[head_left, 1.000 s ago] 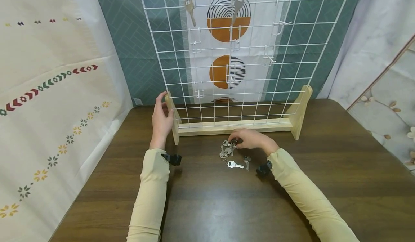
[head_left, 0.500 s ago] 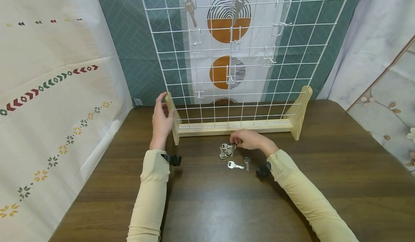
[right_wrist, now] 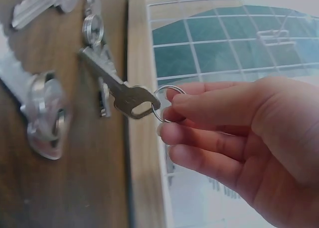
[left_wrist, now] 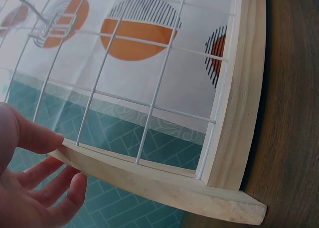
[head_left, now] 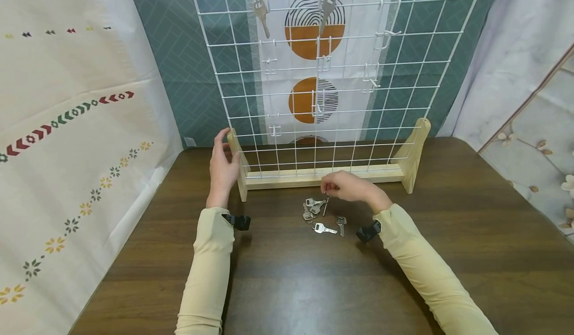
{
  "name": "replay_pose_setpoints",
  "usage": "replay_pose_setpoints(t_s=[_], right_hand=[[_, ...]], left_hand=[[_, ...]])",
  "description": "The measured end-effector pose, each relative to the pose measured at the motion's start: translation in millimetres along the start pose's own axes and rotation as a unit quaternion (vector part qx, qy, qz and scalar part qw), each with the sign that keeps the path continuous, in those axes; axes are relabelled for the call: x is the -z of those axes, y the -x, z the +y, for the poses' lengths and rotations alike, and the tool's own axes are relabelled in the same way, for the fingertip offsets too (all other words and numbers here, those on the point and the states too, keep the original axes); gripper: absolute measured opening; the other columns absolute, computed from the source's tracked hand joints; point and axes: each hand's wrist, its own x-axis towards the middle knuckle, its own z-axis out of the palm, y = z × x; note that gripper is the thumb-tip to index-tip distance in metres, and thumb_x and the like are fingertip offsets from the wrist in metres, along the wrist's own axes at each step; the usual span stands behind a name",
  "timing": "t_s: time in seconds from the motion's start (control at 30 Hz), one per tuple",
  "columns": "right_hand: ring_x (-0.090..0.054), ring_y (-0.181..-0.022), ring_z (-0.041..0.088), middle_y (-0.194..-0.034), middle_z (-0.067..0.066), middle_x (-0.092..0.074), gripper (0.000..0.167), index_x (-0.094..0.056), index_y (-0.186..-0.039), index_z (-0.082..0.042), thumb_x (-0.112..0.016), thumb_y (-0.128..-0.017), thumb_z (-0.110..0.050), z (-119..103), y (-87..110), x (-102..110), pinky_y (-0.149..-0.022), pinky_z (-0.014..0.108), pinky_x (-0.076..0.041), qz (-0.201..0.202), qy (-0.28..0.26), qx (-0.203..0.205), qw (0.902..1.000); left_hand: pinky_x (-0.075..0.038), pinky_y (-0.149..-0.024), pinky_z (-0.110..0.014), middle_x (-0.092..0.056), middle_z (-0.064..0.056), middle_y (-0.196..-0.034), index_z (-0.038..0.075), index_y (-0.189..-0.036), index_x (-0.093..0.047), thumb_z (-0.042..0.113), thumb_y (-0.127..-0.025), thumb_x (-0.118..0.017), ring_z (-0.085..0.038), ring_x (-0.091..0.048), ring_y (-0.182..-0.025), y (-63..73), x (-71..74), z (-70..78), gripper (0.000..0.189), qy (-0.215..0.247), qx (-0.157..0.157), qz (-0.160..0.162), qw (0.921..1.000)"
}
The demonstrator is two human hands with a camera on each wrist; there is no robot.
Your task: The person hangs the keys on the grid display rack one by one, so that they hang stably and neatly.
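Note:
My right hand (head_left: 343, 185) pinches a split ring (right_wrist: 167, 88) between thumb and fingers, and a silver key (right_wrist: 132, 99) dangles from it. In the head view that key (head_left: 326, 205) hangs just right of a small pile of keys (head_left: 310, 209). Two more keys lie nearer me: a bright key (head_left: 324, 229) and a key with a dark head (head_left: 341, 225). My left hand (head_left: 222, 168) holds the top of the left wooden upright (left_wrist: 149, 180) of the grid stand, thumb on one side and fingers on the other.
A white wire grid (head_left: 376, 110) rises from the wooden base bar (head_left: 287, 179) behind the keys. Several wire hooks, such as the right-hand hook (head_left: 387, 35), are clipped to it. Two keys hang high up, a left key (head_left: 261, 17) and a right key (head_left: 328, 8).
My right hand has lifted slightly from the pile, and one key on its ring now hangs from the fingers. The left hand keeps its place on the upright.

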Motion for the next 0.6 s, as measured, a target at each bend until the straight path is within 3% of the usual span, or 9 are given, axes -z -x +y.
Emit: replay_pose_setpoints(t_s=[0.27,0.6], right_hand=[[-0.053,-0.07,0.007,-0.081,-0.002,-0.065,0.005,-0.067,-0.089,-0.007,-0.063,-0.089,-0.004,-11,2.0,11,-0.067,0.026,-0.046,0.013,0.03,-0.005,0.9995],[-0.046,-0.06,0.001,-0.067,-0.009,-0.057,0.008,-0.063,-0.083,-0.016,-0.065,-0.089,-0.012,-29,4.2,18,-0.06,0.022,-0.041,0.013,0.056,0.018,0.9982]], left_hand=[[-0.048,-0.089,-0.053,-0.049,-0.02,-0.13,0.028,-0.148,-0.03,-0.001,-0.094,-0.053,-0.037,-0.056,-0.112,0.4,0.7,0.6,0.065,-0.001,-0.002,-0.001,1.0],[-0.049,-0.089,-0.053,-0.05,-0.02,-0.13,0.031,-0.148,-0.03,0.0,-0.094,-0.053,-0.036,-0.056,-0.113,-0.4,0.0,-2.4,0.066,-0.004,0.0,0.0,1.0]])
